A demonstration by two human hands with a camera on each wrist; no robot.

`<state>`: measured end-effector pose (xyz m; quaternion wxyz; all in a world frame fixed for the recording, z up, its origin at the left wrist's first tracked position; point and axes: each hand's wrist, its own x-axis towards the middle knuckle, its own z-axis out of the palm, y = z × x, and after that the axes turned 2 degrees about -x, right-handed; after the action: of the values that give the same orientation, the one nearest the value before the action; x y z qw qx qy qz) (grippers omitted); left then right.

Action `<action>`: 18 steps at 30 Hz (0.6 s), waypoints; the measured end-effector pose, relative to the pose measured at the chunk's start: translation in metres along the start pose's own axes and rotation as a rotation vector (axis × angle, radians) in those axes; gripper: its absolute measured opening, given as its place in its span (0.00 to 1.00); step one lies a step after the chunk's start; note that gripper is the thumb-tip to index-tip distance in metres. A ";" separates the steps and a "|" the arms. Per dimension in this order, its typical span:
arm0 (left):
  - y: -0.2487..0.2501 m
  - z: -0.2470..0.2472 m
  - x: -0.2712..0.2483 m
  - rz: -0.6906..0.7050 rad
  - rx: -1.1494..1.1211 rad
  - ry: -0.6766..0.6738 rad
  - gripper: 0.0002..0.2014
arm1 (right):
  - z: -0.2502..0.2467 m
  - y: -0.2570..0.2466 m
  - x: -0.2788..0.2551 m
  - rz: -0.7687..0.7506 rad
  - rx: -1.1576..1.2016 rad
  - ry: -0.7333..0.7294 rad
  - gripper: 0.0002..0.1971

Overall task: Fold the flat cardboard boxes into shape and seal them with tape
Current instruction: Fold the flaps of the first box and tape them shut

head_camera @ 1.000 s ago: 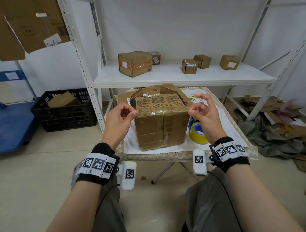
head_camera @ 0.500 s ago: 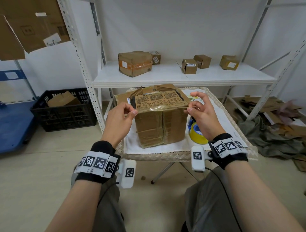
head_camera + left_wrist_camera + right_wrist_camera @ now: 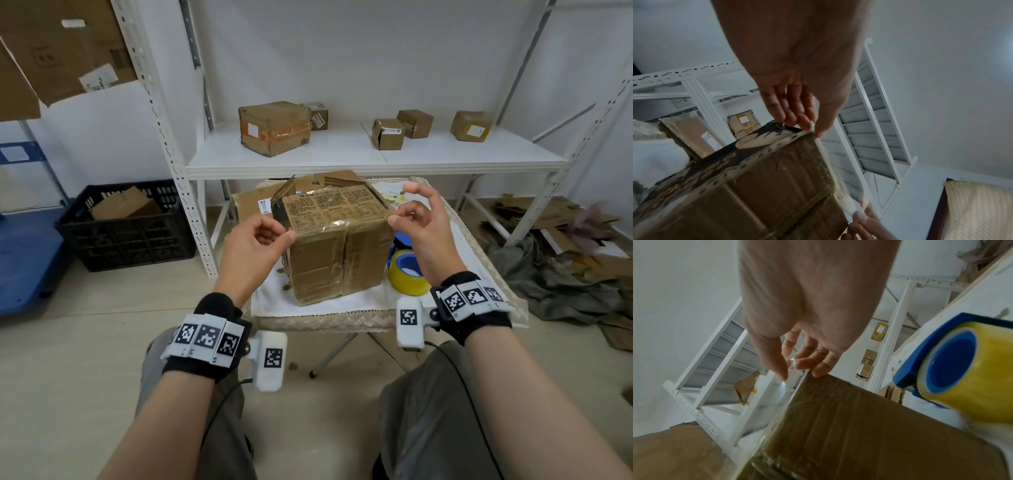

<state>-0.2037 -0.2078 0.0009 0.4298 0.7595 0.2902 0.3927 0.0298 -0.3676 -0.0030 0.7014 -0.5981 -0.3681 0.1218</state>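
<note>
The left hand (image 3: pixel 251 245) pinches clear tape (image 3: pixel 849 199) at the near top left edge of the brown taped cardboard box (image 3: pixel 337 246) on the cloth-covered desk (image 3: pixel 342 317); the right hand (image 3: pixel 423 226) pinches its right end, above the yellow tape roll (image 3: pixel 407 274).

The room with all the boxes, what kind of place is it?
Probably a small packing or storage room: taped cardboard boxes sit on a white metal shelf, a tape roll is ready, and cardboard scraps litter the floor.

A parcel storeroom: white slotted-steel shelving (image 3: pixel 373 161) with taped cartons (image 3: pixel 274 128), black crate (image 3: pixel 123 229).
</note>
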 end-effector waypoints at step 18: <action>0.005 0.003 -0.005 -0.003 -0.009 -0.068 0.08 | -0.001 -0.002 0.002 0.017 0.025 -0.064 0.24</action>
<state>-0.2035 -0.2154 0.0028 0.4433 0.7702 0.2748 0.3672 0.0317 -0.3672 -0.0005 0.6954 -0.5884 -0.3838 0.1516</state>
